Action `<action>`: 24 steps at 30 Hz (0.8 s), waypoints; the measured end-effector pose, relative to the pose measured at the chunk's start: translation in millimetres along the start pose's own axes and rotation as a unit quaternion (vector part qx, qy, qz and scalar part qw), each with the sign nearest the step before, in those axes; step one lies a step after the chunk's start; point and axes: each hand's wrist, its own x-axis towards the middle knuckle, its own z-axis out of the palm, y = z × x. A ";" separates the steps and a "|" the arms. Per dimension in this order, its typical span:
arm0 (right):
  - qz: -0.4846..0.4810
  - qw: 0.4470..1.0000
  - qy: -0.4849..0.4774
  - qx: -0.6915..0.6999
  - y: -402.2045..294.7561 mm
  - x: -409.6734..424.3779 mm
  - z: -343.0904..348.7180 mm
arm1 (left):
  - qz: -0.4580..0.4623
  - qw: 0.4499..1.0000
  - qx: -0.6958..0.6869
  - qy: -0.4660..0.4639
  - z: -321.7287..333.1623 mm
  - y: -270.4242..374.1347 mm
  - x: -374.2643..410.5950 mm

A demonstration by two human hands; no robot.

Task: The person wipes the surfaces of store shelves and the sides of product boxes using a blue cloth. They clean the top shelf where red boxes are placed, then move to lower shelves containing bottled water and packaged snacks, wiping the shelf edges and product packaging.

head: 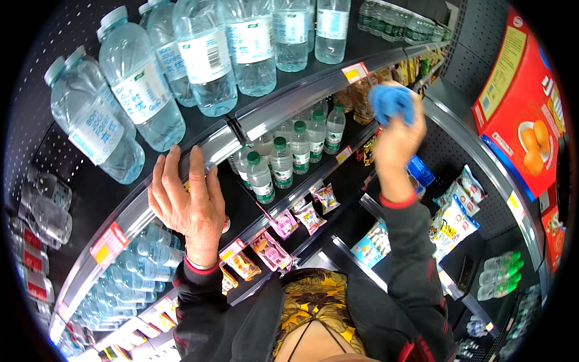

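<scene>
My left hand (187, 199) rests with spread fingers on the front edge of a dark store shelf (289, 106), its fingertips close to the base of a large clear water bottle (142, 92). Nothing is held in it. Raised at the right, my right hand (400, 131) is closed around a bunched blue cloth (391, 103), near a price tag (355, 72) on the shelf's edge strip. More large water bottles with white labels, among them one in the middle (203, 56), stand in rows on this shelf.
Below are small green-capped water bottles (281, 163) and bagged snacks (310, 217). Packs of water bottles (135, 271) lie at lower left. A big red carton (524, 104) stands at the right, near snack bags (452, 226). Small bottles (402, 22) stand at the upper shelf's far end.
</scene>
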 end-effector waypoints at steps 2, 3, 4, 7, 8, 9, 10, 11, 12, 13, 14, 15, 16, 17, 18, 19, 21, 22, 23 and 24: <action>-0.061 0.995 -0.078 -0.021 0.5 1.5 40.4 | -0.001 1.000 -0.013 -0.003 1.1 4.1 3.0; -0.125 0.985 -0.104 -0.062 1.3 2.4 58.1 | -0.002 1.000 -0.014 -0.005 0.6 5.3 3.3; -0.134 0.978 -0.135 -0.087 0.8 -0.4 72.9 | -0.001 1.000 -0.018 -0.007 0.9 7.6 4.3; -0.229 0.948 -0.185 -0.126 12.1 -17.6 98.1 | -0.002 1.000 -0.017 -0.004 2.4 10.6 3.8; -0.234 0.949 -0.185 -0.105 13.6 -22.7 98.4 | 0.002 1.000 -0.016 0.000 2.4 9.0 3.3; -0.241 0.949 -0.190 -0.080 16.8 -25.7 98.1 | 0.002 1.000 -0.005 0.000 1.1 7.7 1.4; -0.251 0.945 -0.200 -0.068 24.9 -26.2 96.1 | 0.000 1.000 0.001 0.000 1.6 7.1 1.0; -0.266 0.937 -0.215 -0.066 28.4 -22.2 93.3 | -0.002 1.000 0.006 -0.001 2.5 8.0 1.6; -0.279 0.931 -0.228 -0.063 30.4 -18.6 89.8 | -0.003 1.000 0.009 -0.008 0.3 9.5 4.1; -0.292 0.924 -0.241 -0.061 33.7 -15.4 85.8 | 0.000 1.000 0.020 -0.004 1.5 10.0 3.5; -0.303 0.918 -0.252 -0.055 39.8 -14.6 82.1 | 0.001 1.000 0.026 -0.003 1.8 10.5 1.9; -0.294 0.917 -0.263 -0.056 39.6 -10.7 76.5 | 0.006 1.000 0.031 0.001 2.0 12.1 3.9; -0.292 0.920 -0.258 -0.047 44.3 -7.1 73.4 | 0.011 0.999 0.037 0.000 3.6 10.7 2.9; -0.291 0.922 -0.253 -0.038 49.8 -2.8 69.5 | 0.012 0.999 0.041 0.012 5.7 11.9 3.5; -0.294 0.924 -0.237 -0.054 58.5 1.2 67.4 | 0.014 0.999 0.043 0.020 7.1 11.8 3.5; -0.298 0.926 -0.220 -0.070 69.8 6.6 65.2 | 0.015 0.998 0.045 0.028 8.5 11.8 3.7; -0.275 0.941 -0.183 -0.077 90.6 18.7 56.9 | 0.033 0.996 0.075 0.043 10.7 7.2 2.2; -0.272 0.942 -0.179 -0.088 102.3 27.8 47.9 | 0.042 0.995 0.076 0.055 13.3 5.2 1.2; -0.268 0.942 -0.174 -0.098 115.1 37.0 37.7 | 0.052 0.993 0.078 0.066 15.5 2.8 1.5; -0.256 0.945 -0.169 -0.111 126.7 45.1 29.0 | 0.063 0.993 0.071 0.075 19.1 -0.2 0.5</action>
